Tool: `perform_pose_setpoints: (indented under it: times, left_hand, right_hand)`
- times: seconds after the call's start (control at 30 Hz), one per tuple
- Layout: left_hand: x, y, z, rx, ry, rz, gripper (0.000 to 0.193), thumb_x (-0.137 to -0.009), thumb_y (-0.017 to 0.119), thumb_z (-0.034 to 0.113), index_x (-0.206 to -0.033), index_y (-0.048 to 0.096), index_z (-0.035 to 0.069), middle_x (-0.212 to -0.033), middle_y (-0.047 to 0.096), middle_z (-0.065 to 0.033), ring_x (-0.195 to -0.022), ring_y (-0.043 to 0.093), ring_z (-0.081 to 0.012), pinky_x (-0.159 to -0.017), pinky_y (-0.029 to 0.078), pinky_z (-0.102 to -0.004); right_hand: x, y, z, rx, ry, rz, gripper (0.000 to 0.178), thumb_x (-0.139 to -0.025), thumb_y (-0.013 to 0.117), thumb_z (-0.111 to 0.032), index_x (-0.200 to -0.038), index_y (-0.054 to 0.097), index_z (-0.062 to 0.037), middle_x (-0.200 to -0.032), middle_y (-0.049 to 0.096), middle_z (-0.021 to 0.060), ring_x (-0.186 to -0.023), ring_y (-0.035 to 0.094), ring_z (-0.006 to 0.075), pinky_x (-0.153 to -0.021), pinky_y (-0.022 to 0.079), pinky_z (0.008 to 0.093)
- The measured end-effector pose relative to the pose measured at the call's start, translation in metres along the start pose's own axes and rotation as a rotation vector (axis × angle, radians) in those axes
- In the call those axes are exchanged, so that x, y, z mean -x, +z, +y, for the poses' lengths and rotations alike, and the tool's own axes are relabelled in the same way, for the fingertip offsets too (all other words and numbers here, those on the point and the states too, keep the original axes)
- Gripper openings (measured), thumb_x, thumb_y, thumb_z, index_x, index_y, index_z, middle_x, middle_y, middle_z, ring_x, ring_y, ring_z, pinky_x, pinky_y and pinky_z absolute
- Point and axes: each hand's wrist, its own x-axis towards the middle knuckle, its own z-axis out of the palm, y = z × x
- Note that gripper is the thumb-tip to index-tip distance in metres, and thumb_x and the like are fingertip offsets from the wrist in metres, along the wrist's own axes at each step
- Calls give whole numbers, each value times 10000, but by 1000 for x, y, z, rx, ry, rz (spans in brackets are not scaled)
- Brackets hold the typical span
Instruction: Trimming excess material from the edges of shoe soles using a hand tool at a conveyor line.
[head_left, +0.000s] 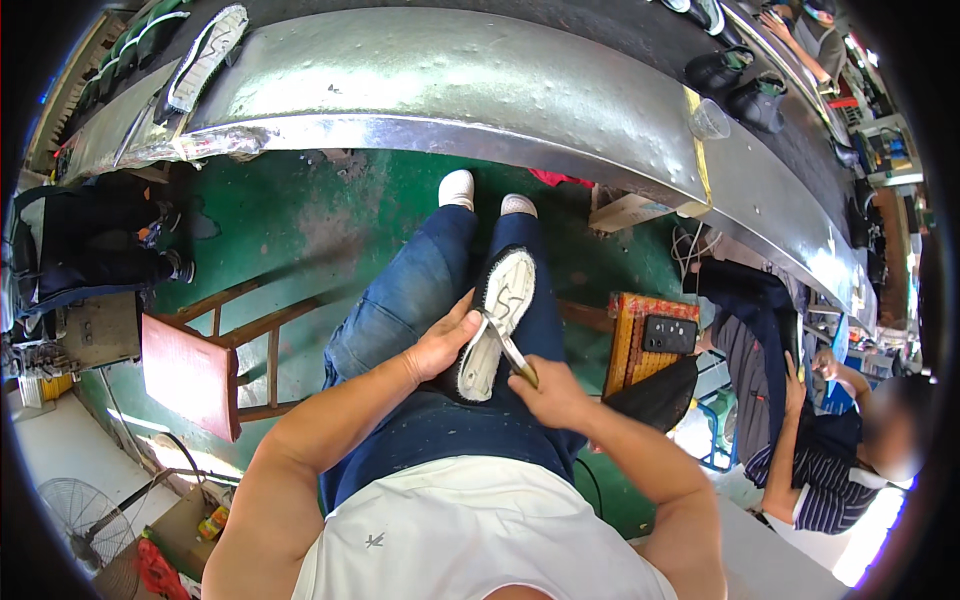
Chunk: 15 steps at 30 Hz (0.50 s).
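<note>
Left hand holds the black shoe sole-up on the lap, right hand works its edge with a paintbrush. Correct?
Not quite. In the head view the right hand holds a thin metal blade with a brownish handle, not a paintbrush, at the sole's edge. The rest stands: the left hand holds the black shoe sole-up on the lap.

Curved shiny metal conveyor bench (450,80) across the top, 10 to 2 o'clock. White shoe sole (207,55) lying on it at 11, dark shoes (735,85) at 1. Green floor (290,215) underneath, wooden stool (215,350) standing at 9.
</note>
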Motion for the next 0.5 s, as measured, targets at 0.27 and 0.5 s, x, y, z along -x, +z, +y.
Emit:
perform_pose_setpoints:
  times: [0.27, 0.5]
  left_hand:
    - [-12, 3, 1, -515, 46, 100, 846, -1035, 583, 364, -1649, 91, 53, -1546, 412, -227, -1453, 377, -308, -1205, 280, -375]
    - [-7, 28, 30, -703, -88, 230, 832, -1001, 626, 299, -1652, 146, 109, -1494, 458, -273, -1423, 414, -393, -1189, 311, -429]
  right_hand:
    - [7, -9, 14, -495, 198, -163, 320, -985, 637, -235, -1160, 644, 34, -895, 681, 182, -826, 685, 293, -794, 543, 418]
    - [-6, -67, -9, 40, 53, -139, 295, -957, 648, -206, -1067, 599, 63, -919, 686, 236, -877, 682, 431, -773, 539, 465]
